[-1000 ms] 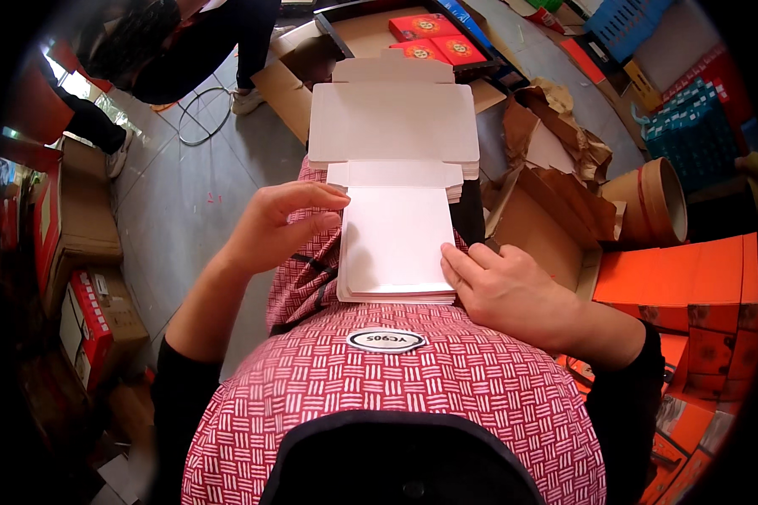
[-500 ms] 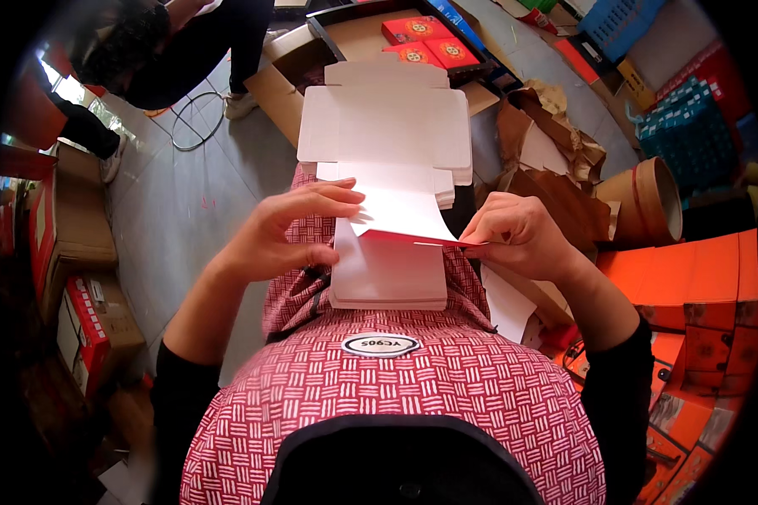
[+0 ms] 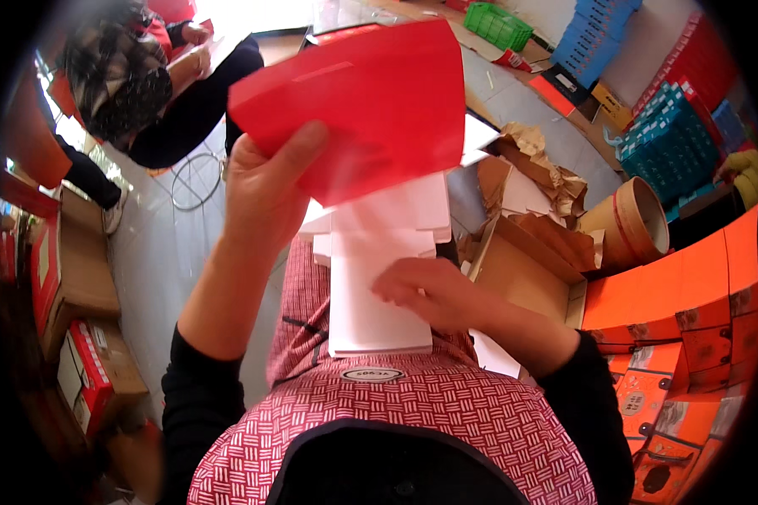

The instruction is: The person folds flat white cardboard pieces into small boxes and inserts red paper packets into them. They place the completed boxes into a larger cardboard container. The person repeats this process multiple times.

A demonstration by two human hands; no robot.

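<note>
A red sheet is being held up above and beyond the right hand, spreading out to the right from the left hand, with its glossy red face showing and its edges bowing slightly. The left hand is grasping it at the near-left corner, the thumb lying along the red face; the fingers behind are being hidden by the sheet. The right hand, blurred, is hovering or resting over a stack of white card blanks; its fingers are half curling and it is showing nothing in its grasp, while contact with the top blank cannot be told. The stack is lying on the wearer's lap, to the right of the left forearm, its wider far part running out under the sheet. A red-and-white patterned apron is covering the lap nearer than both hands, with an oval badge sitting just short of the stack's near edge. To the right of the right hand, an open brown carton is standing, crumpled brown paper lying beyond it; orange boxes are filling the space farther right. Well left of the left forearm, brown boxes are standing on grey floor tiles. Beyond the left hand, a co-worker is sitting bent over, holding something pale.
</note>
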